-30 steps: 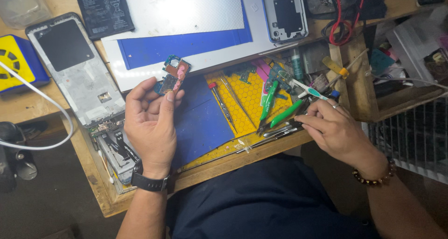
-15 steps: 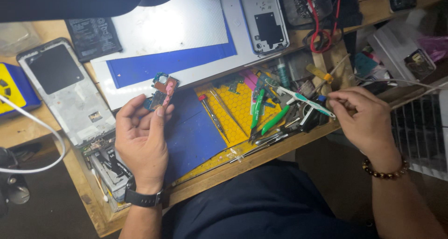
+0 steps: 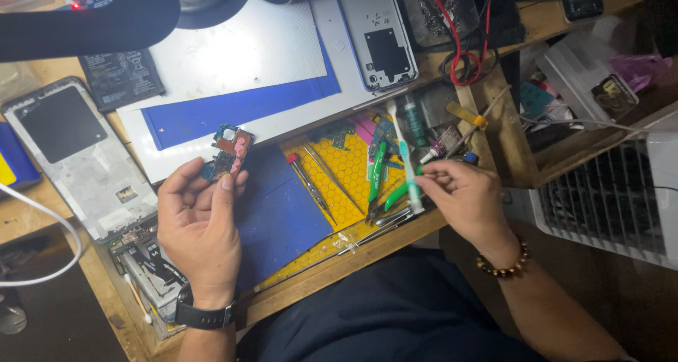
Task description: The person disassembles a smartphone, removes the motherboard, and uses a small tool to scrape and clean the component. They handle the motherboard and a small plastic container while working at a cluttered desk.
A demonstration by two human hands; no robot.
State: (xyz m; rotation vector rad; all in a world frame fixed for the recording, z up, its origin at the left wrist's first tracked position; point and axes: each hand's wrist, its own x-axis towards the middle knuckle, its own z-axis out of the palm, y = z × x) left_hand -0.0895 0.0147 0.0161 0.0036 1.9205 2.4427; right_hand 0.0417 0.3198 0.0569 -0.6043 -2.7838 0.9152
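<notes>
Fingers (image 3: 227, 184) of left hand (image 3: 199, 229) pinching circuit board (image 3: 230, 152), right hand (image 3: 462, 196) gripping toothbrush (image 3: 405, 161)

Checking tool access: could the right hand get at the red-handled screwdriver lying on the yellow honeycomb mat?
Probably yes. The red-handled screwdriver lies uncovered on the yellow honeycomb mat, left of the right hand, but that hand already holds a white and green toothbrush.

The right hand (image 3: 462, 192) now sits over the desk's front edge beside the green tools, closer to the yellow honeycomb mat (image 3: 346, 171) than a second ago, and the white toothbrush (image 3: 404, 157) in its fingers stands almost upright instead of slanting sideways. The left hand (image 3: 201, 228) carries the small circuit board (image 3: 229, 152) slightly lower over the blue mat (image 3: 279, 217)
</notes>
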